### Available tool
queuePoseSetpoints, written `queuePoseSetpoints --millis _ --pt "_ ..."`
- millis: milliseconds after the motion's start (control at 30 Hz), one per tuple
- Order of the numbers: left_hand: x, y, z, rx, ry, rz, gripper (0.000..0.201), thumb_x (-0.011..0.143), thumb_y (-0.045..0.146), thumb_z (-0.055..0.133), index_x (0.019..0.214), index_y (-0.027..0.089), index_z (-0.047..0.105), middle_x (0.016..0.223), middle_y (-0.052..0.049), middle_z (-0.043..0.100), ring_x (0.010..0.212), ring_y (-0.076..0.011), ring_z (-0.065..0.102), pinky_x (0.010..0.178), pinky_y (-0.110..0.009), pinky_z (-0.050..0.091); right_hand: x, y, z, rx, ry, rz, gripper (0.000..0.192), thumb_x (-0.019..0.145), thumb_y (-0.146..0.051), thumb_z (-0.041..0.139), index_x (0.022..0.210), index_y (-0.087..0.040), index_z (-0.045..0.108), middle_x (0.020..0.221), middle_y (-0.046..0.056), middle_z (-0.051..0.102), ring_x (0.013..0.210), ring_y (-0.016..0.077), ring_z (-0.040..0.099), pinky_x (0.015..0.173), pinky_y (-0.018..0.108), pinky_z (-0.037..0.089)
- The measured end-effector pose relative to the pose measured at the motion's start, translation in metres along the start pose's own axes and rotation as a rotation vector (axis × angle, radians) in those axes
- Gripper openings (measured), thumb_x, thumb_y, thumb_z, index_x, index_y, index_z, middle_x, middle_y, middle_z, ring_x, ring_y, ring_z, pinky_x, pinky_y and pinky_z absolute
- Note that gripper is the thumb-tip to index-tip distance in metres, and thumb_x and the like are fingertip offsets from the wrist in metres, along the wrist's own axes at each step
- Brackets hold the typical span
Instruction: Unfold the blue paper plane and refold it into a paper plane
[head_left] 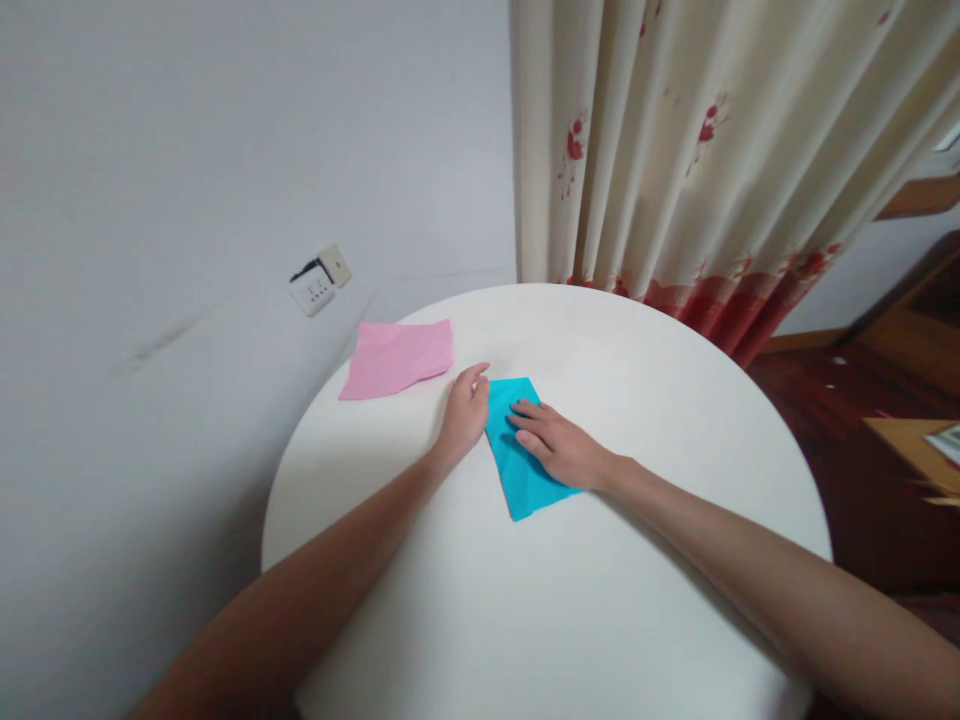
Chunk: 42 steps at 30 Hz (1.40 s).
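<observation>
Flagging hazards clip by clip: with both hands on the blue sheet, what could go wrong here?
The folded blue paper sheet may slip on the smooth round white table, since only the right hand lies flat on it; the left hand touches just its edge. The creased pink paper sheet overhangs the table's far rim and could slide off.

A single head-worn view looks forward and down, close over the round white bench [600, 600], toward wall and curtain [675, 150].

A round white surface [570, 620] stood by a pale wall [187, 150] with a socket [320, 281]; floral curtains [712, 140] (red-hemmed) hung behind, above dark wooden floor [847, 440].
</observation>
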<state>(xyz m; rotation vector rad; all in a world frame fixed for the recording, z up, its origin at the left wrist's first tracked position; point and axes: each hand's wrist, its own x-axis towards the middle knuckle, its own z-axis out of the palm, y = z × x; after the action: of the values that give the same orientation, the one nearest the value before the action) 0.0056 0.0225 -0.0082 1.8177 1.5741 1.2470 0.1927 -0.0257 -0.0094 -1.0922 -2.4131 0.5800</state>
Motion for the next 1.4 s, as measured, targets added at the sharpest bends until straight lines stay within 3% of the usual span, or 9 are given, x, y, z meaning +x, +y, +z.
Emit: queuePoseSetpoints --millis 67,167,267,367,467,700,833,1067,1400 --pt "-0.005 0.005 0.0 0.171 -0.003 0.179 0.045 0.092 0.016 0.036 0.13 0.018 0.059 0.141 -0.008 0.055 0.135 -0.0204 0.046 0.117 -0.039 0.033 -0.001 -0.001 0.004 -0.12 -0.071 -0.038 0.059 0.103 -0.047 0.03 0.148 -0.011 0.043 0.158 0.015 0.032 0.149 0.0268 0.024 0.121 0.048 0.019" --pt "-0.013 0.007 0.003 0.311 -0.198 0.338 0.056 0.085 0.006 0.033 0.136 0.019 0.056 0.144 -0.006 0.053 0.136 -0.0171 0.045 0.118 -0.036 0.031 -0.002 -0.002 0.007 -0.202 -0.107 -0.044 0.061 0.102 -0.043 0.034 0.152 -0.006 0.034 0.16 0.018 0.024 0.15 0.0282 0.019 0.121 0.049 0.018" --pt "-0.018 0.002 0.008 0.488 -0.407 0.326 0.059 0.085 0.006 0.033 0.139 0.019 0.053 0.148 -0.006 0.051 0.14 -0.0196 0.041 0.12 -0.044 0.024 -0.001 -0.005 0.005 -0.211 -0.098 -0.045 0.053 0.097 -0.022 0.038 0.147 -0.002 0.041 0.156 0.018 0.034 0.148 0.0253 0.025 0.121 0.042 0.022" --pt "-0.018 -0.006 0.008 0.637 -0.491 0.317 0.057 0.093 0.012 0.028 0.147 0.018 0.042 0.157 -0.006 0.038 0.147 -0.0228 0.029 0.121 -0.051 0.016 0.0 -0.007 0.001 -0.189 -0.06 -0.016 0.052 0.089 -0.008 0.037 0.137 -0.006 0.055 0.148 0.014 0.049 0.142 0.0203 0.039 0.117 0.033 0.031" --pt "-0.017 -0.009 0.006 0.7 -0.544 0.353 0.054 0.1 0.024 0.024 0.153 0.016 0.032 0.161 -0.007 0.027 0.15 -0.0227 0.021 0.12 -0.049 0.018 0.001 -0.004 0.002 -0.227 -0.011 0.041 0.051 0.089 -0.008 0.036 0.136 -0.009 0.057 0.147 0.013 0.05 0.139 0.0196 0.044 0.116 0.033 0.033" --pt "-0.021 -0.007 0.005 0.791 -0.569 0.406 0.063 0.102 0.046 0.024 0.156 0.014 0.022 0.163 -0.009 0.018 0.151 -0.0255 0.014 0.121 -0.05 0.013 0.006 0.014 0.008 -0.36 -0.022 0.118 0.058 0.099 -0.027 0.029 0.155 -0.008 0.027 0.161 0.011 0.026 0.149 0.0257 0.022 0.121 0.051 0.018" --pt "-0.027 0.0 0.006 0.851 -0.546 0.421 0.065 0.102 0.049 0.022 0.155 0.012 0.024 0.163 -0.012 0.019 0.152 -0.0271 0.013 0.12 -0.055 0.011 0.01 0.021 0.004 -0.386 -0.033 0.154 0.059 0.098 -0.027 0.029 0.154 -0.01 0.029 0.161 0.009 0.026 0.149 0.0254 0.021 0.121 0.051 0.017" --pt "-0.044 0.011 0.012 0.866 -0.567 0.469 0.063 0.102 0.04 0.025 0.153 0.004 0.027 0.161 -0.017 0.023 0.151 -0.0274 0.017 0.122 -0.048 0.017 0.012 0.019 0.004 -0.406 0.003 0.214 0.057 0.098 -0.025 0.025 0.153 -0.01 0.031 0.16 0.01 0.028 0.149 0.0262 0.023 0.119 0.054 0.017" --pt "-0.028 0.0 0.011 0.822 -0.553 0.394 0.062 0.102 0.044 0.021 0.156 0.011 0.023 0.163 -0.01 0.018 0.151 -0.0253 0.014 0.121 -0.05 0.018 0.012 0.013 0.01 -0.417 0.052 0.263 0.057 0.099 -0.026 0.027 0.15 -0.003 0.034 0.159 0.016 0.03 0.148 0.0284 0.025 0.118 0.053 0.019"
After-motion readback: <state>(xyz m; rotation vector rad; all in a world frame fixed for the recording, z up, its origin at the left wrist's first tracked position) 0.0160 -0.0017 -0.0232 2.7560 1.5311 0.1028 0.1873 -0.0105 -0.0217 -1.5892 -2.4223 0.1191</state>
